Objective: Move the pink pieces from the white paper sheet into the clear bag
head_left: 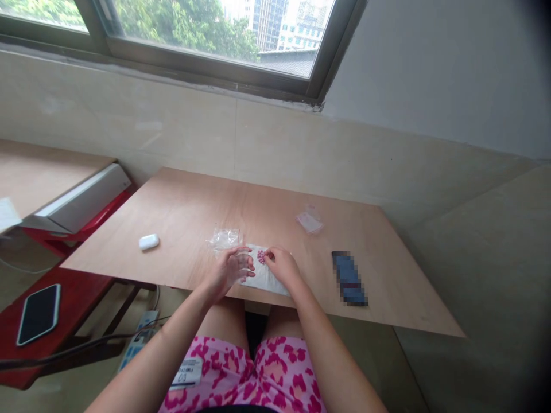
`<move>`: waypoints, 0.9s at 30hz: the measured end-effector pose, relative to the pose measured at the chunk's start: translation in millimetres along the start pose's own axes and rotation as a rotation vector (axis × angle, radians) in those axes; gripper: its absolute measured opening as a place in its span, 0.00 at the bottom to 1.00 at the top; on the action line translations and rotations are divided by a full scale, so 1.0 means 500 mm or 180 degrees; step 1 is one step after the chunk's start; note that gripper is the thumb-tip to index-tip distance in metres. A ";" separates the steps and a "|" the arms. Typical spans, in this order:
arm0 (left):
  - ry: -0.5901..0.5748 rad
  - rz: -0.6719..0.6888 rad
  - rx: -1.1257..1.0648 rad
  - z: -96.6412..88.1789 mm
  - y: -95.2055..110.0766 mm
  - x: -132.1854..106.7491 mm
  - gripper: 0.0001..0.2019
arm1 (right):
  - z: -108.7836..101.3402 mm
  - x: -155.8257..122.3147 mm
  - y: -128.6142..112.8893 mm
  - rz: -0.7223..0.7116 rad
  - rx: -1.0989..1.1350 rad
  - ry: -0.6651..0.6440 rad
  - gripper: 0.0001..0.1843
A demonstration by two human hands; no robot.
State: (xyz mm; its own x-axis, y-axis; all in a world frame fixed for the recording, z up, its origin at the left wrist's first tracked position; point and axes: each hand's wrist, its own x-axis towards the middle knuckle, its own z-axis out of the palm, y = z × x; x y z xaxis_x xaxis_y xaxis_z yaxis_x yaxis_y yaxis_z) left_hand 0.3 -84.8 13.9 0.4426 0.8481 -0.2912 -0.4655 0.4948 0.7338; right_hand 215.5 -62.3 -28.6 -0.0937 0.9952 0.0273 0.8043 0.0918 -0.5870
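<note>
Daylight is admitted through the window [206,34], with the outdoor view partly blown out, and the worktop [267,201] is softly lit with faint shadows. The wall [258,137] is bowed by wide-angle distortion, the right corners are darkened, and one object [348,278] is pixelated.

A plywood desk [181,201] carries a white earbud case [148,242], a clear plastic bag [224,238], a smaller plastic packet [309,220], a white pad [269,281] and a blurred blue object [349,279].
</note>
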 end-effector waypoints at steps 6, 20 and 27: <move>0.0142 -0.0085 0.0100 -0.013 -0.011 0.009 0.18 | -0.008 0.001 -0.008 0.0044 -0.0238 -0.0065 0.06; 0.0058 0.0517 0.1711 -0.001 -0.018 -0.002 0.15 | -0.041 -0.002 -0.032 0.0325 0.1114 0.0177 0.09; -0.0109 0.0490 0.1119 -0.002 -0.027 0.000 0.16 | -0.112 -0.015 -0.124 -0.0261 0.1608 -0.0227 0.12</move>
State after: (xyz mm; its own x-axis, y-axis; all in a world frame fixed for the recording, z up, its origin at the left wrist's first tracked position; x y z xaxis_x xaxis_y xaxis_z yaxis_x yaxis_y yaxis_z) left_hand 5.7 -91.3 3.6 0.4160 0.8978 -0.1449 -0.2399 0.2620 0.9348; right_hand 199.3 -73.8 52.6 -0.1986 0.9791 0.0448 0.4105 0.1246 -0.9033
